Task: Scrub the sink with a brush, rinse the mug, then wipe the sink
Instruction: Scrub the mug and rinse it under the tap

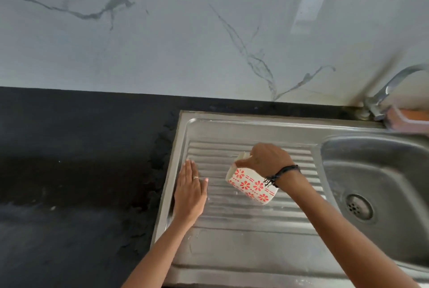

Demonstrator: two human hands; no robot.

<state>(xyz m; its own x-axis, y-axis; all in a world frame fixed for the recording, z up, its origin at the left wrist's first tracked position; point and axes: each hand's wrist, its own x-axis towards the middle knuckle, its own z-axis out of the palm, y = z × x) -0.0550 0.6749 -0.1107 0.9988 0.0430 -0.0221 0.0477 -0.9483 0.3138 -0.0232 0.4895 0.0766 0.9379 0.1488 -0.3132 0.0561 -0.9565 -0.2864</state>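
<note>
The right hand (267,160) is gripping the white ceramic mug with red flowers (251,186), tilting it over the ribbed steel drainboard (232,248) near its middle, probably to drain it. The left hand (190,192) is lying flat and open at the drainboard's left edge, holding nothing.

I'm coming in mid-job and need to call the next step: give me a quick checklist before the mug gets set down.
1. Right hand grips mug: ok.
2. Mug tilted, not upright: not ok for release yet.
3. Left hand flat on drainboard, apart from the mug: ok.
4. Mug rinsed clean inside: cannot tell.
5. Tap off: cannot tell, spout is out of frame.
6. Brush or cloth within reach: not ok, none in view.
</note>
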